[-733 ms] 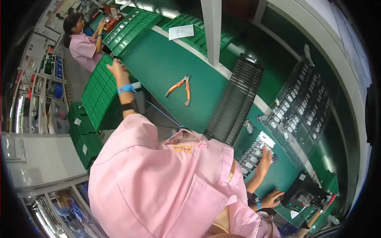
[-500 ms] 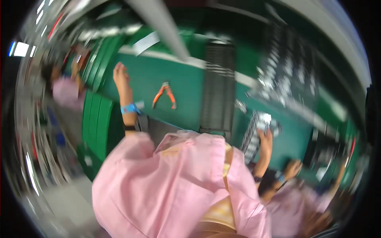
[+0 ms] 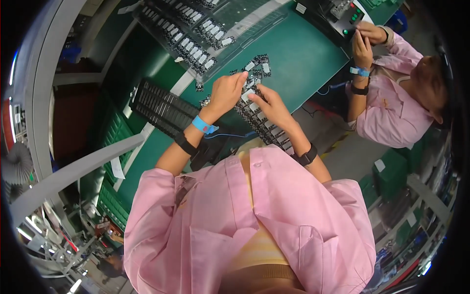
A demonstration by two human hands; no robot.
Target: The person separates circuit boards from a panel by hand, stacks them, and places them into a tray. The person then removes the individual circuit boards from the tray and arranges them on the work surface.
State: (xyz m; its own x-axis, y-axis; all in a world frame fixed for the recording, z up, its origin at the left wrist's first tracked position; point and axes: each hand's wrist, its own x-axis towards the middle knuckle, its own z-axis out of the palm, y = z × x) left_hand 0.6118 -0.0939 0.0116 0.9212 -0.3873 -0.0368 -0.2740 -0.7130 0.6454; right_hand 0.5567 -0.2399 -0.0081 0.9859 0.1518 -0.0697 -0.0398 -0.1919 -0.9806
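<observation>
My left hand (image 3: 226,97) is closed over a cluster of small black circuit boards with pale grey tops, its curled fingertips partly hidden from view. Close beside it, my right hand (image 3: 275,109) grips a circuit board (image 3: 247,94) between thumb and fingers. Below the hands a long strip of circuit boards (image 3: 260,122) runs down toward my body, over the bench edge. More loose circuit boards (image 3: 258,65) lie on the green mat just past my fingers.
A clear tray (image 3: 196,39) of boards in rows stands at the far side. To the left is a black slotted rack (image 3: 164,108). A grey bar (image 3: 83,166) crosses the left. At right, a co-worker (image 3: 387,93) works near a black machine (image 3: 333,19). The green mat (image 3: 298,59) covers the bench.
My view has swung to the right. My left hand has come from the open mat near the orange-handled pliers over to the boards, beside my right hand. The pliers are out of sight.
</observation>
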